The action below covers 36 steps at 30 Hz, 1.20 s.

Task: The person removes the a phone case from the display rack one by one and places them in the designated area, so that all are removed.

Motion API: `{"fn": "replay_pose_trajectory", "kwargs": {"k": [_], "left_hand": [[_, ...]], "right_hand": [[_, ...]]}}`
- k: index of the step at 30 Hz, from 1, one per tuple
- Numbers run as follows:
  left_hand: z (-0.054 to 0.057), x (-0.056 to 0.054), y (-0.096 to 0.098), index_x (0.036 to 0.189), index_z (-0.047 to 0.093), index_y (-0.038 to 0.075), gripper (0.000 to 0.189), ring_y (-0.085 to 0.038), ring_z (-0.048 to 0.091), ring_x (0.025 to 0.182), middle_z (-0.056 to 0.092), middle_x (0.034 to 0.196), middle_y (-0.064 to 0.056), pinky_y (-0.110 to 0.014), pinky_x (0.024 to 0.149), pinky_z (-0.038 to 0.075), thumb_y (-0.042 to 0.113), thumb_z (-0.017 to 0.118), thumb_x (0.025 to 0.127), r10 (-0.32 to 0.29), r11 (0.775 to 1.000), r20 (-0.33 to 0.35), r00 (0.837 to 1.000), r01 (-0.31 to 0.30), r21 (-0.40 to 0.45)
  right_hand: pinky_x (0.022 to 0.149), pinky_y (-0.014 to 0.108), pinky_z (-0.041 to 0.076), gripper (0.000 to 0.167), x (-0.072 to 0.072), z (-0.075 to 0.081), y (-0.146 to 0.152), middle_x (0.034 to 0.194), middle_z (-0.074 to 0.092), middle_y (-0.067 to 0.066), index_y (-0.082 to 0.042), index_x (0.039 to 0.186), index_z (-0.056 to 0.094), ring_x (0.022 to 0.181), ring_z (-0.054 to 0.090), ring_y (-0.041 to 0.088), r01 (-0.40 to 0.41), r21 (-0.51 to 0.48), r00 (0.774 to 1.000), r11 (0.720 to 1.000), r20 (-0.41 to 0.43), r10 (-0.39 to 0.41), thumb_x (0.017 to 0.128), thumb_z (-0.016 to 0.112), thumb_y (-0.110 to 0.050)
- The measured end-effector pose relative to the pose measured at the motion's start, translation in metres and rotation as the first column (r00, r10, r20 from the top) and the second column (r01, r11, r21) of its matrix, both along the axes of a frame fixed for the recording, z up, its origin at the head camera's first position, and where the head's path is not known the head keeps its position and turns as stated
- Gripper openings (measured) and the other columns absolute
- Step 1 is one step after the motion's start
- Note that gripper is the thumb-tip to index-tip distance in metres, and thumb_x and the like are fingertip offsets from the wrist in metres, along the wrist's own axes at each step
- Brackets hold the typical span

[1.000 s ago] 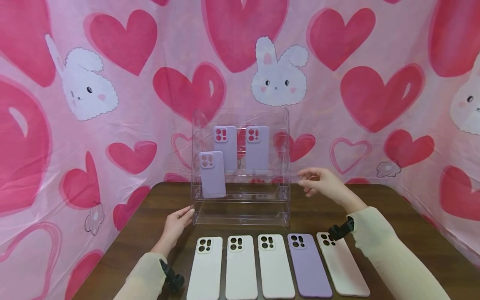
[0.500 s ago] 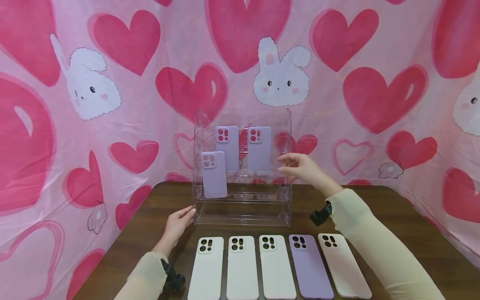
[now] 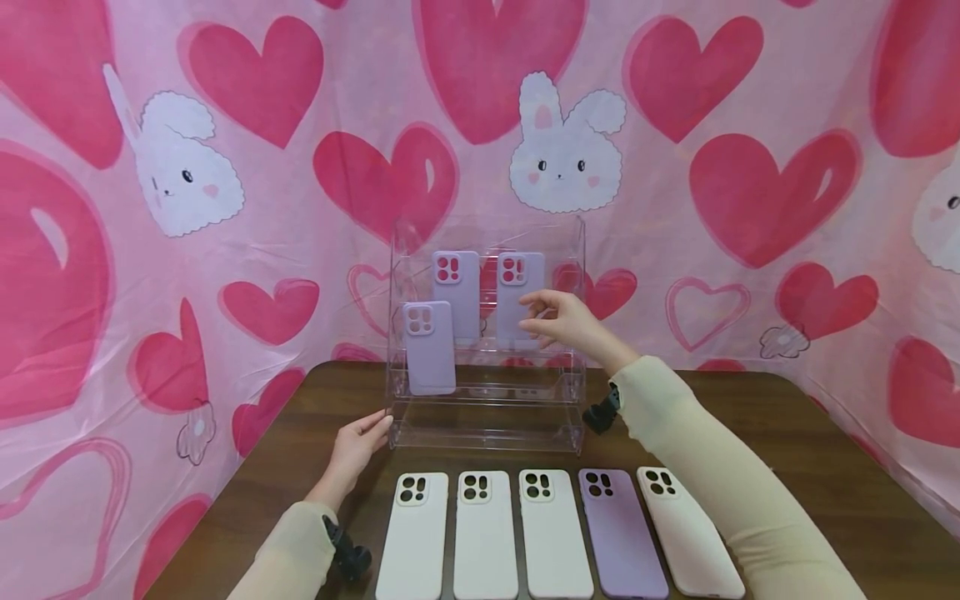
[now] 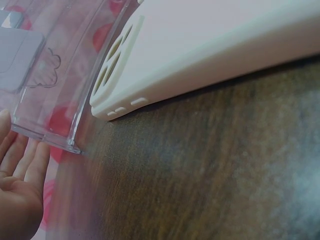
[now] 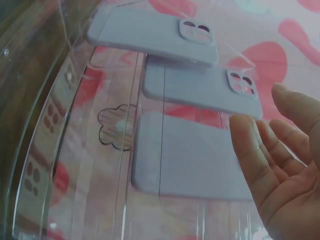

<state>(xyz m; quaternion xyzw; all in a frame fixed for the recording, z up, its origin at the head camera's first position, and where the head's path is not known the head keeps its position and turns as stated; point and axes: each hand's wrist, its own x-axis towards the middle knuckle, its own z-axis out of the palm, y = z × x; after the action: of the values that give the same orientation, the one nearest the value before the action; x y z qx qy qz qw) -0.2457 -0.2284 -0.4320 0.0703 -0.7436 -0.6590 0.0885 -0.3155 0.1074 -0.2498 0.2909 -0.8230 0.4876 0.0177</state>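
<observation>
A clear display stand rises in tiers at the back of the table. Its upper tier bears two pale lilac phone cases, a left one and a right one. One tier lower, at the left, leans a third lilac phone case. My left hand holds the stand's lower left side edge, thumb in front and fingers behind. In front of the upper right case hovers my right hand, fingers loosely bent and nothing between them; in the right wrist view its fingertips overlap that case.
Along the table front lie three white phone cases, a purple one and a pale pinkish one, the last partly under my right sleeve. Behind the brown table hangs a pink heart-and-rabbit cloth.
My right hand has moved left, from beyond the stand's right side to in front of the upper right case. My left hand keeps its place at the stand's edge.
</observation>
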Motion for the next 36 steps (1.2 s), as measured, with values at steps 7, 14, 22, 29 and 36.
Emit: {"fn": "replay_pose_trajectory", "kwargs": {"k": [7,14,22,29,36], "left_hand": [[-0.002,0.0,0.001,0.126,0.05,-0.009,0.046,-0.036,0.052,0.111,0.048,0.128,-0.026,-0.037,0.091,0.046,0.019,0.059,0.091,0.0,1.0,-0.002,1.0,-0.001,-0.007],[-0.002,0.0,0.001,0.126,0.051,-0.008,0.046,-0.036,0.052,0.111,0.048,0.128,-0.025,-0.037,0.091,0.046,0.02,0.06,0.091,0.0,1.0,-0.003,1.0,0.0,-0.004],[-0.002,0.0,0.0,0.126,0.05,-0.008,0.047,-0.035,0.052,0.111,0.047,0.129,-0.024,-0.037,0.09,0.046,0.021,0.06,0.091,-0.008,1.0,0.002,1.0,0.008,-0.005],[-0.001,0.0,-0.001,0.126,0.05,-0.008,0.046,-0.036,0.052,0.111,0.047,0.129,-0.025,-0.037,0.091,0.045,0.02,0.06,0.091,-0.004,1.0,0.0,1.0,0.004,-0.007],[-0.002,0.0,-0.001,0.126,0.05,-0.008,0.048,-0.035,0.051,0.112,0.047,0.13,-0.024,-0.036,0.09,0.046,0.021,0.06,0.091,-0.008,1.0,-0.006,1.0,0.008,-0.004]], "right_hand": [[0.061,0.035,0.058,0.045,-0.007,0.001,-0.025,0.093,0.055,0.013,-0.002,0.125,0.053,0.081,0.06,0.032,-0.035,-0.002,0.999,0.999,-0.023,0.035,0.084,0.069,-0.013],[0.06,0.034,0.057,0.049,-0.012,0.001,-0.054,0.096,0.057,0.012,-0.003,0.127,0.052,0.082,0.059,0.025,-0.027,-0.004,1.0,1.0,-0.003,0.027,0.083,0.07,-0.013],[0.064,0.037,0.057,0.053,-0.017,-0.005,-0.078,0.101,0.056,0.013,-0.004,0.129,0.049,0.084,0.058,0.024,-0.039,-0.037,0.999,0.999,0.033,0.04,0.082,0.071,-0.013],[0.065,0.033,0.057,0.057,-0.021,-0.012,-0.097,0.113,0.055,0.013,-0.01,0.132,0.047,0.094,0.056,0.025,-0.019,-0.06,0.997,0.998,0.07,0.024,0.081,0.072,-0.016],[0.078,0.045,0.054,0.058,-0.023,-0.019,-0.108,0.121,0.051,0.014,-0.011,0.134,0.046,0.106,0.051,0.03,0.015,-0.082,0.994,0.997,0.106,-0.006,0.082,0.071,-0.014]]}}
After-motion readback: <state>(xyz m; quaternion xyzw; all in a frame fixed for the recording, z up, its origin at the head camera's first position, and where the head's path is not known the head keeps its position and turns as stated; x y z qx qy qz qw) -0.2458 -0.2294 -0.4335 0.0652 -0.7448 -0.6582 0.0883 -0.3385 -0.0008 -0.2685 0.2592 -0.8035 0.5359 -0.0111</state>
